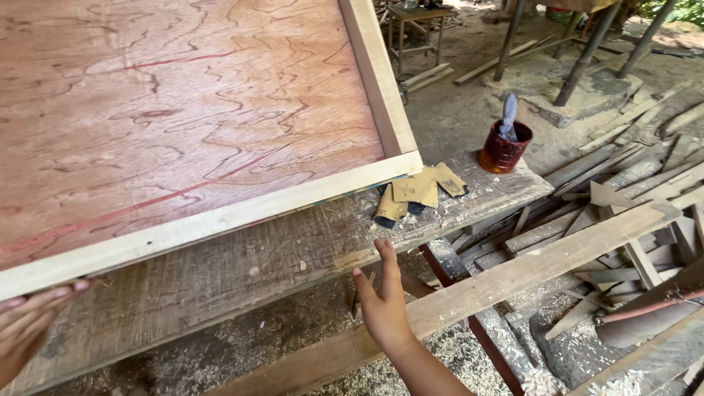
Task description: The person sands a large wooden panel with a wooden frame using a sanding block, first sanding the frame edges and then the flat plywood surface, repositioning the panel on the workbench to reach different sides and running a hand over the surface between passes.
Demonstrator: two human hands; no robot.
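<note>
Head view shows a framed plywood panel (183, 125) lying on a rough wooden workbench (242, 271). At the panel's near edge, the left hand (26, 323) touches its pale frame, fingers together and flat. Past the panel's near corner, the right hand (383, 301) hovers open, fingers spread, holding nothing. Sandpaper pieces (418, 191) lie just beside that corner; a red cup (504, 148) stands farther right.
</note>
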